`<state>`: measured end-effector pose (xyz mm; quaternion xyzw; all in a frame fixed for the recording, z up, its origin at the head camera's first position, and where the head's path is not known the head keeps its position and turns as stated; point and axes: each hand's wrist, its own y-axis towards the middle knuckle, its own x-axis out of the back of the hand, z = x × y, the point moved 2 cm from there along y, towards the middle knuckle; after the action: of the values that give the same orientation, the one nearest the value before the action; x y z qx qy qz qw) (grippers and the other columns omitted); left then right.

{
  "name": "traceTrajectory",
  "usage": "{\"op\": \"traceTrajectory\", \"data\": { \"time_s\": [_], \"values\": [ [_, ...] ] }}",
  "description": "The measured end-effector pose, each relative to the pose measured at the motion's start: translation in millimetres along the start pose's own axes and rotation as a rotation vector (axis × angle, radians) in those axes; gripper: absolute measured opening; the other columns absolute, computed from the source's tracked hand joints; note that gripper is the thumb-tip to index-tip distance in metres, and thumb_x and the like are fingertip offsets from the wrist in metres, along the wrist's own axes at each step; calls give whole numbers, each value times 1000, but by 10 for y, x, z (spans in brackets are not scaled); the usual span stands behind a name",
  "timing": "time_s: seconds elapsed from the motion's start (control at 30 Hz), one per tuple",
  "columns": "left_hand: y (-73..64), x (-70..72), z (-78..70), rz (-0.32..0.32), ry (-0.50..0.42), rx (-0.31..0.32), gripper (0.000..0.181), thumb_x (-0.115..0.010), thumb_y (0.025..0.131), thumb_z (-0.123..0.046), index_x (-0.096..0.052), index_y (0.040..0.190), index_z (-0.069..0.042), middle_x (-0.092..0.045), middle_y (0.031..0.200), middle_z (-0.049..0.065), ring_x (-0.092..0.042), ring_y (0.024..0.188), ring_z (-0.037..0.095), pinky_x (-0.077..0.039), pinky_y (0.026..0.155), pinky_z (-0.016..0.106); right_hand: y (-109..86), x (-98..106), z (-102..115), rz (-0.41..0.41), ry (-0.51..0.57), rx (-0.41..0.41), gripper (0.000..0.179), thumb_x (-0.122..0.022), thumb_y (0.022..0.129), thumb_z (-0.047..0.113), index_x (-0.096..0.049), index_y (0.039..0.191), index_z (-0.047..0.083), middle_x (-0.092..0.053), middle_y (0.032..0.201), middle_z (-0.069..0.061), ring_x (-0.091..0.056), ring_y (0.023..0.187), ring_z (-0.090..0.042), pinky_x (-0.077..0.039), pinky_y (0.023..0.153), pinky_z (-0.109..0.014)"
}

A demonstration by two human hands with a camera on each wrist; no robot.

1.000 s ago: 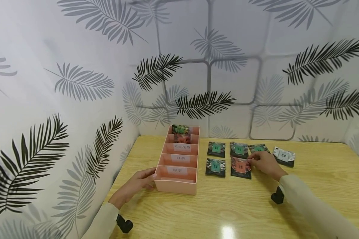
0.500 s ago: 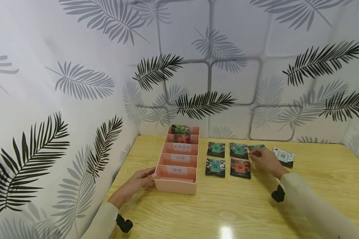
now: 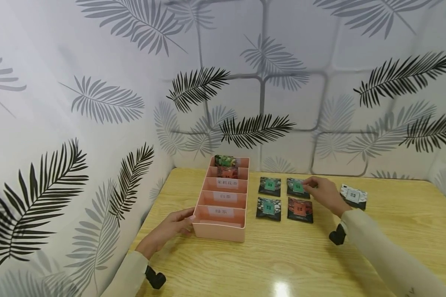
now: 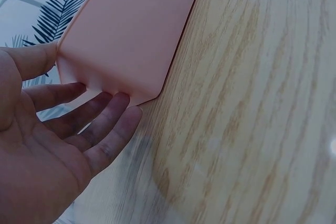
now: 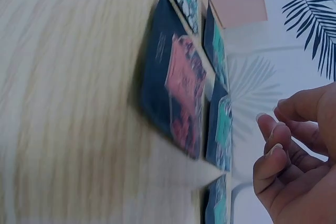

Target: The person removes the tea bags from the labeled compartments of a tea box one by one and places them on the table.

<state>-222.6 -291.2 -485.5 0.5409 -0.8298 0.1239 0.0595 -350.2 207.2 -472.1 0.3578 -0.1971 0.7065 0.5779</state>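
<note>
My left hand [image 3: 171, 227] holds the near left corner of a pink divided box [image 3: 219, 232]. In the left wrist view its thumb is at the rim and its fingertips lie against the wall. My right hand [image 3: 325, 194] hovers by a tea sachet with a green label [image 3: 293, 192], fingertips over its right edge. The right wrist view shows those fingers loosely bent with nothing between them. Nearest below lies a red-labelled tea sachet [image 3: 300, 209]. Another green-labelled sachet [image 5: 216, 203] shows in the right wrist view but is hidden behind the hand from the head.
Left of these lie a green-labelled sachet [image 3: 270, 186] and a white-patterned one [image 3: 268, 208]. A white and black sachet [image 3: 353, 196] sits right of the hand. Two sachets [image 3: 225, 161] stand in the box's back compartments. Patterned cloth [image 3: 290, 107] rises behind the wooden table [image 3: 275, 255].
My right hand has moved from the red sachet's corner, back across the right-hand green sachet, then left to the middle green one. My left hand has stayed on the box.
</note>
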Motion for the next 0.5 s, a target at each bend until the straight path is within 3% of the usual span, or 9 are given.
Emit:
{"op": "traceTrajectory", "data": {
  "time_s": [0.17, 0.33, 0.5],
  "values": [
    [4, 10, 11, -7, 1, -4, 63, -50, 110, -38, -33, 161, -5, -41, 159, 19, -58, 125, 26, -53, 99, 48, 78, -93, 119, -16, 21, 9, 32, -59, 107, 25, -67, 127, 2, -69, 111, -16, -66, 89, -31, -54, 70, -41],
    [-5, 11, 1, 0, -6, -5, 64, -51, 110, -38, -32, 161, -4, -40, 159, 21, -58, 126, 26, -52, 101, 50, 153, -185, 246, -23, 70, 34, 29, -61, 106, 23, -68, 125, 1, -70, 108, -19, -67, 82, -35, -54, 63, -38],
    [-8, 6, -13, -2, -4, 0, 64, -52, 110, -37, -32, 161, -4, -38, 160, 21, -56, 128, 29, -51, 102, 51, 225, -274, 364, -42, 76, 51, 25, -62, 106, 22, -70, 122, 5, -71, 109, -15, -66, 88, -32, -52, 68, -39]
  ]
}}
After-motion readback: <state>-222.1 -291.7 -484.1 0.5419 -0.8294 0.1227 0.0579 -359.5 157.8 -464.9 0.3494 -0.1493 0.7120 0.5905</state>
